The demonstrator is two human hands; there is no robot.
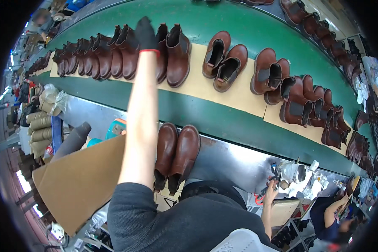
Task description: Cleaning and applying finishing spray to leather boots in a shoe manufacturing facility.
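Note:
My left hand, in a dark glove with a red cuff, reaches over the row of brown ankle boots on the green conveyor belt. It is beside a pair of boots; its fingers are blurred, and I cannot see whether they grip one. Two brown boots lie side by side on the metal ledge in front of me, toes pointing away. My right hand, bare, is low at the right, its fingers closed around something dark that I cannot make out. A red loop shows beside it.
More boots sit on tan cardboard along the belt. A brown cardboard sheet leans at the left, near a grey roll. Cluttered bottles and crumpled wipes cover the ledge at right. Another person works there.

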